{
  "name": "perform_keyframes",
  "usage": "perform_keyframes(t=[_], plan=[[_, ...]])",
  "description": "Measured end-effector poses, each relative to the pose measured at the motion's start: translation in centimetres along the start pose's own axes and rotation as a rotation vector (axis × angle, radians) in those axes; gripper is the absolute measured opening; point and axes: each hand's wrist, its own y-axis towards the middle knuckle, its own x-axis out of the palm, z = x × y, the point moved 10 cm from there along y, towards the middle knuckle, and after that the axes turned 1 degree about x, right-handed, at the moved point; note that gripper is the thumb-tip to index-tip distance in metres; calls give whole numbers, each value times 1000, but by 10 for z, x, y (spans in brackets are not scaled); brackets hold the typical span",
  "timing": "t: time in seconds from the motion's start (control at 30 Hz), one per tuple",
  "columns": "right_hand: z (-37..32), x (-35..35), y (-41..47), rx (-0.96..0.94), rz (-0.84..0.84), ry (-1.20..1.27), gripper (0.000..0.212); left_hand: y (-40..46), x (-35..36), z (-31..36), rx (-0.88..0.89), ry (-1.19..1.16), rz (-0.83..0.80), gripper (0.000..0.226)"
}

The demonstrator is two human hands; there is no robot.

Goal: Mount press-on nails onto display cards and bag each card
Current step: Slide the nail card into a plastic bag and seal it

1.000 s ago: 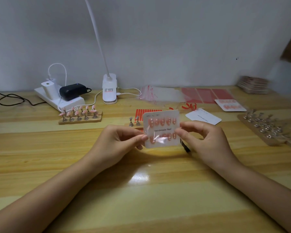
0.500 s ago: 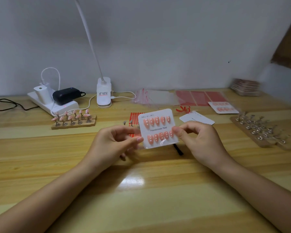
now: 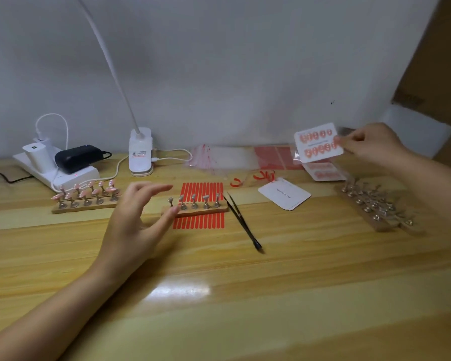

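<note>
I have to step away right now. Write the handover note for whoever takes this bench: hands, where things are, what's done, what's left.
Right hand: holds a filled nail card in the air at the far right, above another filled card lying on the table.
Left hand: open and empty, hovering by the bare nail-stand strip.
Pink nails wait on the left stand strip. Blank cards, tweezers and clear bags lie mid-table.
Done: the held card is full. I cannot tell whether it is bagged.
Left: set it down, then mount the left strip's nails on a blank card and bag it.
</note>
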Motion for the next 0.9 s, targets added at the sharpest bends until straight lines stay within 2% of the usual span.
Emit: perform_keyframes(t=[0.27, 0.4, 0.6, 0.67, 0.73, 0.83, 0.9], plan=[[47, 12, 27, 202, -64, -125, 32, -2, 22, -37, -224, 64, -128, 76], [50, 18, 27, 238, -61, -365, 34, -7, 27, -45, -294, 26, -179, 80], [51, 25, 25, 230, -55, -620, 29, -7, 30, -50, -325, 9, -209, 73], [40, 22, 27, 172, -4, -702, 24, -7, 30, -50, -320, 17, -210, 70], [12, 20, 29, 27, 79, -666, 24, -7, 30, -50, -317, 21, -211, 66], [-53, 39, 7, -286, 63, -342, 28, -7, 28, -51, -315, 25, -206, 63], [-96, 67, -24, -459, -87, -155, 27, -7, 29, -51, -313, 26, -209, 62]])
